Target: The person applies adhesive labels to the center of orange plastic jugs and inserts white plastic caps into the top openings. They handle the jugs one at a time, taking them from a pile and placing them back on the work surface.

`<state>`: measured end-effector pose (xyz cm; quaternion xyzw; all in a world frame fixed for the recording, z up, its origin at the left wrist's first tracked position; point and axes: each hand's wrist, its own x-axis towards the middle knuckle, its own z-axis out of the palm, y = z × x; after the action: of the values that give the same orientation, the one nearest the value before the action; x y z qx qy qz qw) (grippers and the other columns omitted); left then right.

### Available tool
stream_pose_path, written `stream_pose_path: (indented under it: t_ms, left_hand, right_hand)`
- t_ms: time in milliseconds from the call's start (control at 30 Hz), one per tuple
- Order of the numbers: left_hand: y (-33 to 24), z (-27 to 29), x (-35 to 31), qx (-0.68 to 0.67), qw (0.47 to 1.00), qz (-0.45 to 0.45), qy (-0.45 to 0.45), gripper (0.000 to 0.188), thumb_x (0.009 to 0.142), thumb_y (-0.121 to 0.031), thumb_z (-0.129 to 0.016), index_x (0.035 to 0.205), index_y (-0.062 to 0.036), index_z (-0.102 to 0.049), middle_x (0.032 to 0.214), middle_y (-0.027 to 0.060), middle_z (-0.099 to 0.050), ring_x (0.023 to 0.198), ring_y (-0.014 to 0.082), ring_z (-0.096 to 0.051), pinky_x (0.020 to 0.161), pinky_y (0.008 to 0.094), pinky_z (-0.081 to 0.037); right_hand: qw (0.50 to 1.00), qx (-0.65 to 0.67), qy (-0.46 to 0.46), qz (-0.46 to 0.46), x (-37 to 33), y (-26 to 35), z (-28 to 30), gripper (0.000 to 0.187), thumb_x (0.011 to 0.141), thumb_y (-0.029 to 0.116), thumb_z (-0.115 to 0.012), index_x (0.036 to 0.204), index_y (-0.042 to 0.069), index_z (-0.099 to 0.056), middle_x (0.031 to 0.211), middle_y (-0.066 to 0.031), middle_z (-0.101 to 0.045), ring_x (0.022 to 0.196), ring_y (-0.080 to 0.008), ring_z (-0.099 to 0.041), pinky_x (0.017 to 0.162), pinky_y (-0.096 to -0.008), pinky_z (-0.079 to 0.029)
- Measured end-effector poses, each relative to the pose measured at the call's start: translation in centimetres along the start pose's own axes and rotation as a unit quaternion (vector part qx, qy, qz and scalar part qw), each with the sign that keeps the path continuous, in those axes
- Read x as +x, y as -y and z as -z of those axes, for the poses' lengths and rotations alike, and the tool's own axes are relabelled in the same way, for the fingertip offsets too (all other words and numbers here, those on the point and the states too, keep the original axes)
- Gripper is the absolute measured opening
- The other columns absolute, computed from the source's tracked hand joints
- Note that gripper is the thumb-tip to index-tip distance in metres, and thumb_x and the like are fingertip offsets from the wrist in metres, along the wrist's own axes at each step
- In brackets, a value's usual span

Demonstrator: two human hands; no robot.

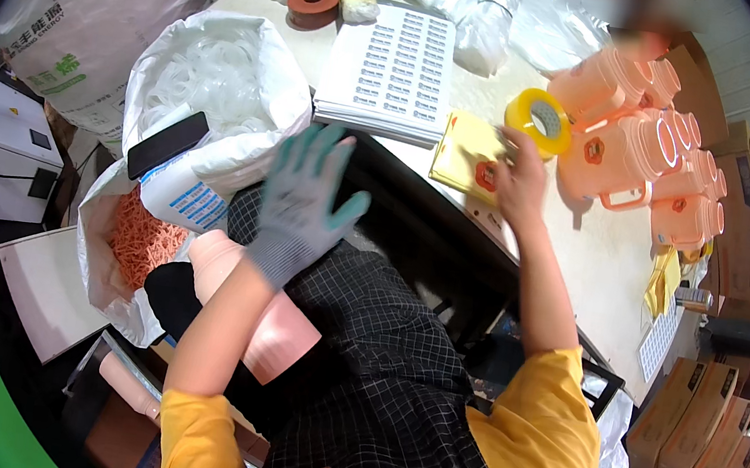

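Note:
My left hand (307, 189), in a grey glove with green fingertips, is held over my lap with its fingers spread and nothing in it. Under that forearm lies a pale pink cylindrical cup body (274, 339), across my dark checked apron (380, 339). My bare right hand (521, 179) is at the right edge of a stack of yellow sticker sheets (461, 155) bearing an orange-red emblem. Its thumb and forefinger are apart, slightly blurred, and I see nothing gripped. Just beyond that hand stands a roll of yellow tape (538, 123).
Peach jugs with handles (617, 157) crowd the table's right side. A stack of printed label sheets (386, 75) lies behind the stickers. To the left are a sack of clear rings (215, 80), a phone (167, 145) and a bag of orange shreds (145, 242). Cartons (695, 428) stand right.

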<state>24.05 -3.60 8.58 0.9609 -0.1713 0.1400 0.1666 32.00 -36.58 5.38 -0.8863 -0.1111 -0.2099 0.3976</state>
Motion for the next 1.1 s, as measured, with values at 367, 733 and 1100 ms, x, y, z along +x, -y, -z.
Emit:
stream_pose_path:
  t_ms: [367,733,1100]
  left_hand:
    - [2.1,-11.5,7.6,0.021,1.000,-0.014,0.017,0.091,0.090,-0.056,-0.070,0.161,-0.0098,-0.037,0.168,0.0162,-0.033,0.158,0.0374,-0.025,0.131,0.0546,-0.016]
    - [2.5,-11.8,7.3,0.019,1.000,-0.015,0.009,0.094,0.091,-0.056,-0.070,0.162,-0.0068,-0.034,0.167,0.0181,-0.034,0.157,0.0398,-0.025,0.131,0.0560,-0.017]
    - [0.4,-5.8,5.0,0.026,0.985,-0.007,0.169,0.074,0.093,-0.060,-0.062,0.140,-0.0020,-0.063,0.152,0.0246,-0.051,0.153,0.0395,-0.033,0.128,0.0558,-0.017]
  right_hand:
    - [0.970,-0.223,0.008,0.102,15.5,0.8,-17.5,0.014,0.093,0.027,-0.071,0.097,0.014,-0.069,0.102,-0.0089,-0.061,0.095,-0.0306,-0.065,0.077,-0.0449,-0.057]
    - [0.963,-0.248,0.022,0.106,15.7,0.8,-18.5,0.021,0.095,0.026,-0.068,0.113,0.021,-0.077,0.107,-0.0088,-0.062,0.096,-0.0298,-0.066,0.076,-0.0439,-0.057]
    - [0.988,0.109,0.095,0.051,8.6,8.9,-15.2,0.031,0.107,0.013,-0.056,0.132,0.008,-0.073,0.112,-0.0100,-0.061,0.101,-0.0234,-0.062,0.093,-0.0332,-0.049]
